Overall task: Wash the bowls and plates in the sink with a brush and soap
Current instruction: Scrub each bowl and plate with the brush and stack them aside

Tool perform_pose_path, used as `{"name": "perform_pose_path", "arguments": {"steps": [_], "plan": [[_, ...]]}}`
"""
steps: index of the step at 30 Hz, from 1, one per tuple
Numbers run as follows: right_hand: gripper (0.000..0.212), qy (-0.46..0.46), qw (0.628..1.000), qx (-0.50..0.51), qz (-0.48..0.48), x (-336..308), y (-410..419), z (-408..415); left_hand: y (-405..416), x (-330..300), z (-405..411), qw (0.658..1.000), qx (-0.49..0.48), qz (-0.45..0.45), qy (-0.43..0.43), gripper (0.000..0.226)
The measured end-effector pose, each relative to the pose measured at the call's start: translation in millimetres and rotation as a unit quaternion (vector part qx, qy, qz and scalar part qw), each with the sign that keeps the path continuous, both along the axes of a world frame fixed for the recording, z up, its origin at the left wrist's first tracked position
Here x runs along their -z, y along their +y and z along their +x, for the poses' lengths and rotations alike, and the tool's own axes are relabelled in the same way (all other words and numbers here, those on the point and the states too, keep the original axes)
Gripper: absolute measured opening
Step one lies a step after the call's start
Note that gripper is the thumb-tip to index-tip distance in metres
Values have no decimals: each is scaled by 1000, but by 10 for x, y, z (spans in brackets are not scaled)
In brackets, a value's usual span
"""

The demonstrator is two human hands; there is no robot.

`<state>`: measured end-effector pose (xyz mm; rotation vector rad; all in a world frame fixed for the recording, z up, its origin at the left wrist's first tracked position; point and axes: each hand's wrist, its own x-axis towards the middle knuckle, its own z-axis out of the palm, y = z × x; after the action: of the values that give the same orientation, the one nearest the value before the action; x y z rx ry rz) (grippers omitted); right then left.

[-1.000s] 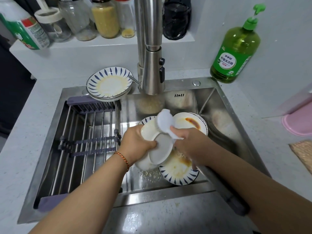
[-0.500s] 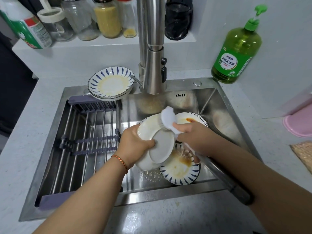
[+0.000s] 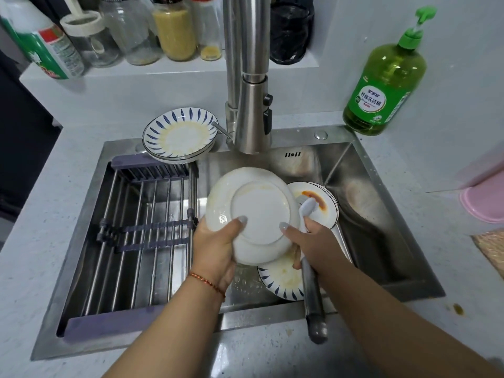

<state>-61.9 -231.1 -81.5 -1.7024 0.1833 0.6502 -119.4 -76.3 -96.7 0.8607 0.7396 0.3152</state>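
With my left hand (image 3: 215, 249) gripping the upturned plate (image 3: 252, 214) at its 7 o'clock rim and my right hand (image 3: 313, 241) gripping the brush (image 3: 308, 211), the brush's long axis runs 12-to-6 just beside the plate's 3 o'clock edge.

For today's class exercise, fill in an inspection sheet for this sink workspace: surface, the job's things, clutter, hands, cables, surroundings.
Surface: steel sink, wet; grey rack across its left part.
Job's things: white plate held underside up; brush; stained plates and in the basin; patterned plate on the rim; soap bottle.
Clutter: jars on the ledge.
Hands: left hand grips the white plate; right hand holds brush and plate.
Cables: nothing seen.
Surroundings: faucet, pink item.
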Motion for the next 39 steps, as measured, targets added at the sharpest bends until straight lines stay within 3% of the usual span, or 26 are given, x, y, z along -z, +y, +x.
{"name": "perform_pose_path", "arguments": {"steps": [3,7,12,15,17,20,24,27,30,34,39], "plan": [[26,-14,1000,-10,3,-22,-39,49,-25,66,-70,999,40,-22,-23,60],[27,-49,992,-110,-30,-102,-146,228,205,28,-62,993,119,-3,-17,61],[46,-95,963,-244,-65,-331,-178,464,470,-201,77,954,293,60,29,55],[73,-137,939,-291,-125,-361,-111,495,526,-308,162,923,357,130,61,47],[77,-156,935,-274,-166,-351,-82,491,529,-325,176,915,350,182,85,50],[50,-177,926,-227,-245,-380,-137,475,535,-304,149,920,293,235,111,44],[47,-70,959,-187,-200,-332,-180,243,488,-315,104,918,249,285,119,32],[44,-82,963,-178,-186,-426,-110,131,391,-308,96,890,264,353,118,34],[42,-139,944,-231,-192,-578,75,24,300,-304,123,868,267,395,142,35],[52,-236,875,-333,-261,-620,199,-99,260,-287,117,863,267,400,152,34],[47,-152,887,-303,-313,-667,9,116,274,-280,54,830,279,454,163,33]]}}
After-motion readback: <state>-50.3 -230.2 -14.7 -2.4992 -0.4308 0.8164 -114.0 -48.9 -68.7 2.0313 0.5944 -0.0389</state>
